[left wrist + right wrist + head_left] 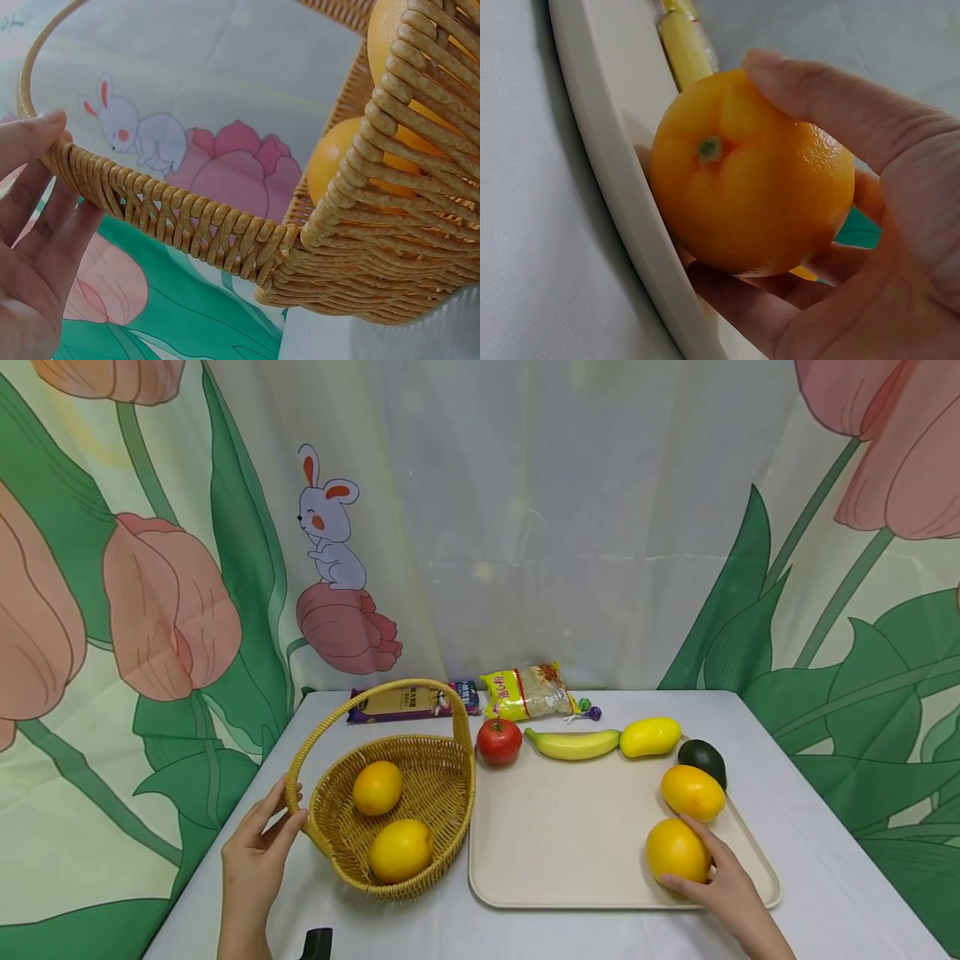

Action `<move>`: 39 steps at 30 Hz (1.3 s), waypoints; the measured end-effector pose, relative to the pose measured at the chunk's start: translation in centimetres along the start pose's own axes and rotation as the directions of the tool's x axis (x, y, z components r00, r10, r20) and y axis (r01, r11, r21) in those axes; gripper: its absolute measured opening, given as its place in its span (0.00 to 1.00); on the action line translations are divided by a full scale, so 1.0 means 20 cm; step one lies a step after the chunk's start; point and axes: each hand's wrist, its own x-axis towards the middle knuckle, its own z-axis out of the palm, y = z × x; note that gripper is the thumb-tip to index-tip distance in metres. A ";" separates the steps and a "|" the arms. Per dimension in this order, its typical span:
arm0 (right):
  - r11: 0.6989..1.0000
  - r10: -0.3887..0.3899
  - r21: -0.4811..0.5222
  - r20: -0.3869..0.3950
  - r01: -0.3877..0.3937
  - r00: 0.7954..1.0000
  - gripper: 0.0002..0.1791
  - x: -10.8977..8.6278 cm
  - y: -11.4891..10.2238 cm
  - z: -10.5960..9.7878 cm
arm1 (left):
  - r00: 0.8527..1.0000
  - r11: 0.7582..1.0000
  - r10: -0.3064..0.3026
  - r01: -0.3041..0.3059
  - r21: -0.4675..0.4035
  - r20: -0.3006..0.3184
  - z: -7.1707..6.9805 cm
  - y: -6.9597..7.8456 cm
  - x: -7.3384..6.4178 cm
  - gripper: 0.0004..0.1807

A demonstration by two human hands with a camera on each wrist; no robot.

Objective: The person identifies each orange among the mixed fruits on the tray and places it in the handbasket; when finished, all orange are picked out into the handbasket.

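My left hand (258, 852) pinches the handle of a wicker basket (318, 789) low on its left side; in the left wrist view the thumb and fingers sit on either side of the woven strip. Two yellow-orange fruits lie in the basket, a rounder one (377, 787) behind and a longer one (401, 851) in front. Over the front right of a beige tray (562, 835), my right hand (720, 881) grips an orange (750, 180) between thumb and fingers. Its green stem spot shows in the right wrist view. Right behind it lies an oval yellow-orange fruit (693, 792).
Along the tray's back edge are a red tomato-like fruit (498, 742), a banana (573, 744) and a yellow mango (650, 737), with a dark avocado (703, 762) at the right. Two snack packs (412, 702) (528, 692) and small lollipops (594, 713) lie behind. A curtain closes the back.
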 end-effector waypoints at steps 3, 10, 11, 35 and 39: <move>1.000 0.005 0.001 0.000 -0.005 1.000 0.61 0.00 0.00 0.00 | 1.000 1.000 0.004 -0.004 -0.002 0.000 0.00 0.00 0.00 0.30; 1.000 0.005 0.003 -0.002 -0.005 1.000 0.61 -0.01 0.00 0.01 | 1.000 1.000 0.010 -0.010 0.002 -0.001 0.00 -0.01 0.00 0.30; 1.000 0.005 0.003 -0.003 -0.005 1.000 0.61 -0.01 0.00 0.01 | 1.000 1.000 0.012 -0.012 0.003 -0.001 0.00 -0.01 0.00 0.30; 1.000 0.005 0.000 -0.052 -0.005 0.999 0.61 -0.02 -0.03 0.00 | 1.000 1.000 0.016 -0.016 0.004 0.000 0.00 -0.01 0.00 0.29; 1.000 -0.029 0.000 -0.083 0.030 0.996 0.60 -0.03 -0.07 -0.02 | 1.000 1.000 0.011 -0.011 0.001 0.002 0.00 -0.01 0.00 0.29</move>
